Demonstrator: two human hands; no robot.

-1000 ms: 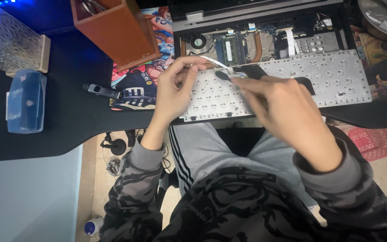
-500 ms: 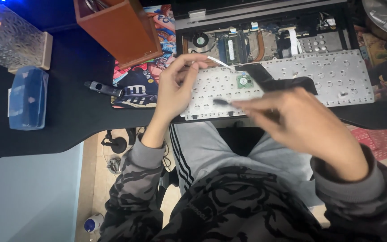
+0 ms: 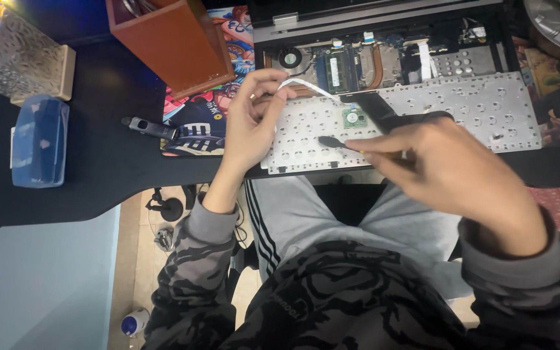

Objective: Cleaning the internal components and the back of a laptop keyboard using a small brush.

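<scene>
**Keyboard panel lifted off an opened laptop**

A black desk carries an opened laptop with its circuit boards and fan showing. In front of it lies the detached pale keyboard panel, underside up, reaching the desk's near edge. A brown wooden box stands to the left, beside a blue plastic case. The left hand pinches the panel's thin white ribbon cable between narrow fingers. The right hand grips a slim black-tipped tool, its tip over the panel.
</scene>
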